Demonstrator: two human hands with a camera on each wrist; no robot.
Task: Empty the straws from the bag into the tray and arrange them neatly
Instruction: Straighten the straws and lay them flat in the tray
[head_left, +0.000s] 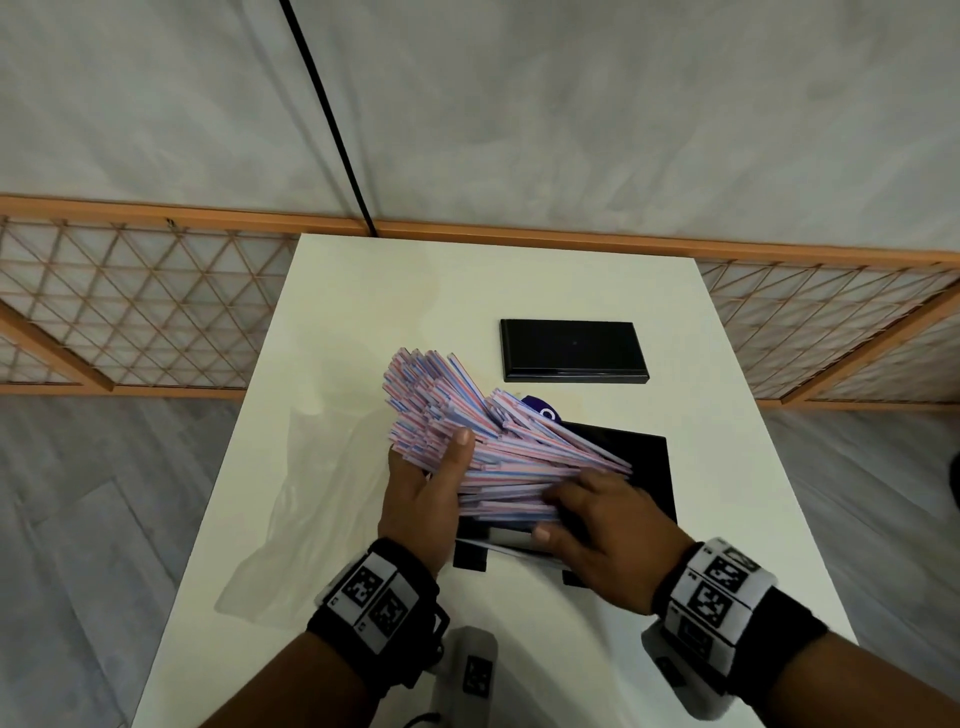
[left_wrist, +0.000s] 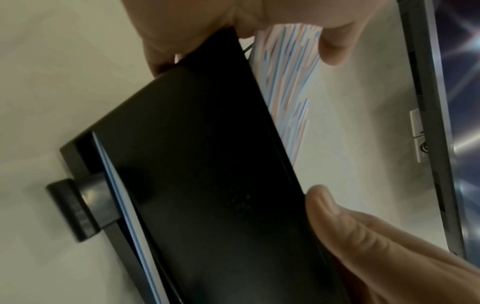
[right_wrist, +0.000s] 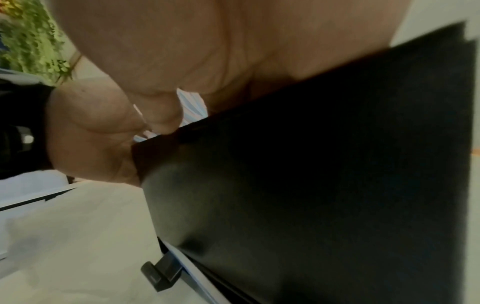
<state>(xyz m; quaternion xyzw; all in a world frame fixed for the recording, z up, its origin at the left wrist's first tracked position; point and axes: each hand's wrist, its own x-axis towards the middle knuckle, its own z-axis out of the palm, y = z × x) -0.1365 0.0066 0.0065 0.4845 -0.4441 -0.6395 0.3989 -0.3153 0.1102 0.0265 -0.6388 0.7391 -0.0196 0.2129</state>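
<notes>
A thick bundle of pink-and-blue striped straws (head_left: 483, 441) lies fanned across the black tray (head_left: 649, 467), its far ends sticking out to the upper left. My left hand (head_left: 441, 467) holds the left part of the bundle, thumb on top and fingers hidden beneath. My right hand (head_left: 597, 514) grips the near right ends, fingers curled over them above the tray. The left wrist view shows the straws (left_wrist: 285, 82) beside the tray (left_wrist: 207, 164). Only a sliver of straws (right_wrist: 192, 100) shows over the tray (right_wrist: 311, 174) in the right wrist view. The clear plastic bag (head_left: 301, 509) lies flat on the left.
A second flat black tray or lid (head_left: 571, 348) sits at the back of the white table (head_left: 415, 291). A small purple object (head_left: 540, 410) peeks out behind the straws. A wooden lattice fence (head_left: 130, 322) runs behind the table.
</notes>
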